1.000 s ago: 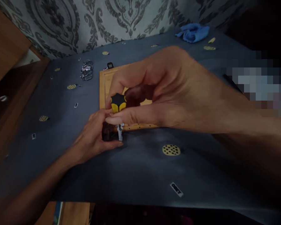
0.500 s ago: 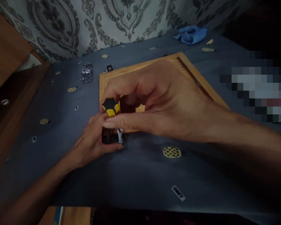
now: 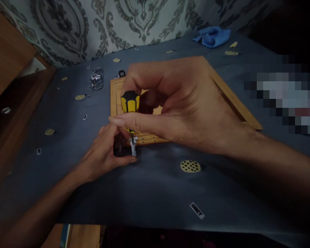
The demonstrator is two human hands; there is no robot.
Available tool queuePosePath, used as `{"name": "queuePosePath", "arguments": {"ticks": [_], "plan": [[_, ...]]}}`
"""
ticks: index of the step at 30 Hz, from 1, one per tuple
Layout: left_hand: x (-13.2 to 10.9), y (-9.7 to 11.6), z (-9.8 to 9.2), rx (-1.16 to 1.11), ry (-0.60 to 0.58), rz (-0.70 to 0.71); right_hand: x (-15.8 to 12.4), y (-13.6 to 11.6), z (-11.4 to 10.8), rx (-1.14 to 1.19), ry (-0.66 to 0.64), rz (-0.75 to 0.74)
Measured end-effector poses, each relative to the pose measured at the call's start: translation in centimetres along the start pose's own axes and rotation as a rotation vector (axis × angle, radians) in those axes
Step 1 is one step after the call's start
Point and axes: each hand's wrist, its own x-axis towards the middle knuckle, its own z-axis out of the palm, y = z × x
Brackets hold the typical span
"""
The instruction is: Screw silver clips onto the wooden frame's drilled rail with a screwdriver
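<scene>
My right hand (image 3: 181,103) is closed round the black and yellow handle of a screwdriver (image 3: 130,102), which stands nearly upright. Its tip points down at a small silver metal bracket (image 3: 132,144) at the near left corner of a wooden frame (image 3: 229,98). My left hand (image 3: 105,155) lies on the dark blue cloth, its fingers curled and pinching that bracket against the frame's edge. The screwdriver's shaft is mostly hidden behind my right thumb.
A dark blue cloth (image 3: 155,193) with yellow dotted patches covers the surface. A heap of silver metal fittings (image 3: 96,78) lies at the back left, a crumpled blue rag (image 3: 212,35) at the back right. Patterned wallpaper rises behind; a wooden cabinet stands at the left.
My right hand has risen a little and turned, so more of the screwdriver's handle side shows. My left hand stays on the bracket.
</scene>
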Motion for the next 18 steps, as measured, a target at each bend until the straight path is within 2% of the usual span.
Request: {"name": "queuePosePath", "arguments": {"ticks": [12,15,18], "plan": [[-0.2,-0.2,0.1,-0.006,0.021,0.001,-0.1,0.3,0.4,0.179,-0.135,0.082],[-0.2,-0.4,0.1,0.008,0.026,0.016,0.2,0.2,0.0,0.18,-0.156,0.041],[-0.1,-0.5,0.1,0.025,0.019,0.019,0.7,0.0,-1.1,0.227,-0.286,0.011]]}}
